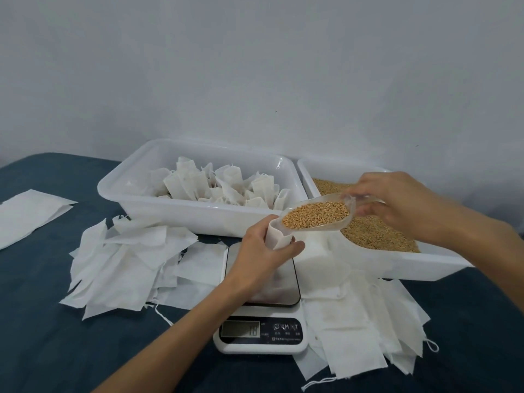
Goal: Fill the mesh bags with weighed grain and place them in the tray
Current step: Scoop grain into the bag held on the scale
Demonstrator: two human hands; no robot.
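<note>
Standing upright on the steel platform of a kitchen scale (262, 316), a white mesh bag (279, 241) is wrapped by the curled fingers of the left hand (262, 252), whose grip holds its mouth open. Touching the bag's rim at 1 o'clock is the lip of a clear plastic scoop (317, 212), tilted toward the bag and loaded with golden grain (316, 215). The right hand (397, 201) pinches the scoop's handle at the far end, fingers curled round it.

Directly beyond the scoop, at 2 o'clock from the scale, a white tray (419, 263) holds a deep bed of loose grain. At 11 o'clock from the scale sits a second white tray (175, 211), just beside the first, with a cluster of filled bags (221, 185) standing inside it.

The scale's display (241, 329) shows digits, seemingly 18, though they are blurred. Empty bags lie in loose heaps on either side of the scale: one heap (127, 262) at 9 o'clock, another (365, 321) at 4 o'clock, partly tucked under the grain tray, with drawstrings trailing. A separate flat white sheet (28, 214) lies well apart at 10 o'clock, on the dark blue surface (56, 350). A pale wall (255, 66) rises behind the trays.
</note>
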